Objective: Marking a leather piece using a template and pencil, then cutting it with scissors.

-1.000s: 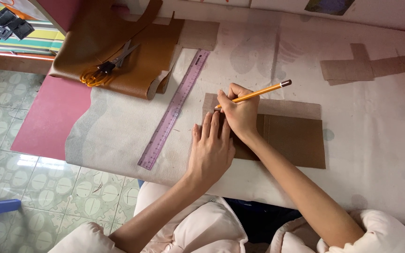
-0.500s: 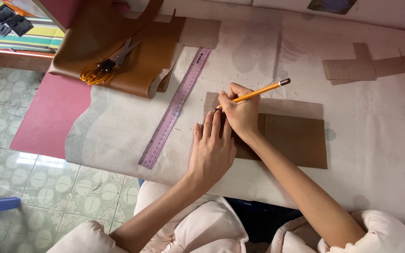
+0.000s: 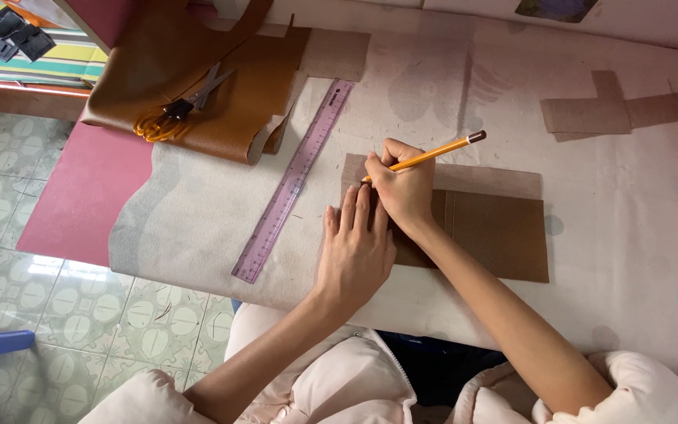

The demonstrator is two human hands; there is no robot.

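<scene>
Pinning the brown cardboard piece (image 3: 480, 232) flat on the table (image 3: 629, 196), left hand (image 3: 355, 251) lay open-palmed over its left end, while right hand (image 3: 406, 188) pinched a yellow pencil (image 3: 433, 153) at its far-left corner. Card looked light, stiff, prone to sliding; best held by pressing flat near the pencil tip. Pink ruler (image 3: 292, 184) lay just left, untouched.

The person wears a pale pink puffy jacket with a zip, sleeves (image 3: 637, 389) pushed up above bare forearms, over dark blue clothing.
</scene>
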